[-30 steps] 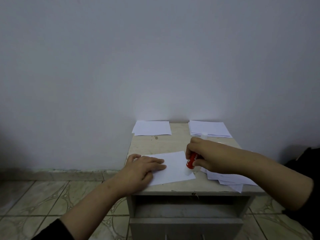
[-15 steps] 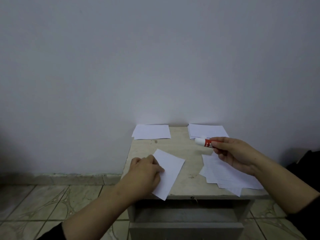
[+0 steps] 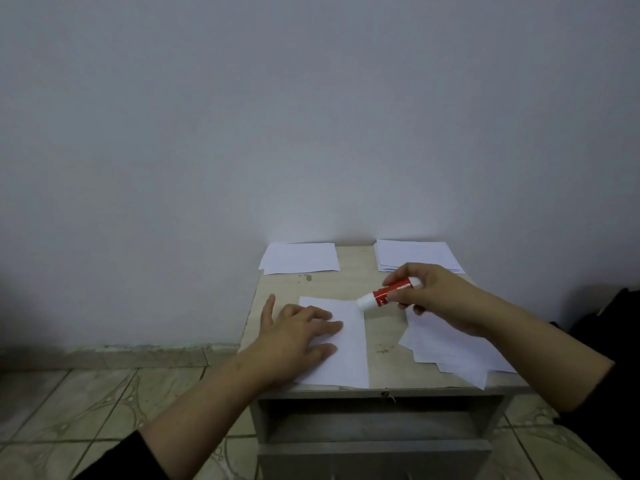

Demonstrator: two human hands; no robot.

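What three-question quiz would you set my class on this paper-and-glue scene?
1. True or false: the left hand lies flat on the sheet.
2. What does the right hand hold? A scissors, B glue stick, C pen.
3. How many paper stacks lie along the back edge of the table?

Key: 1 true; 2 B; 3 two, one at each back corner.
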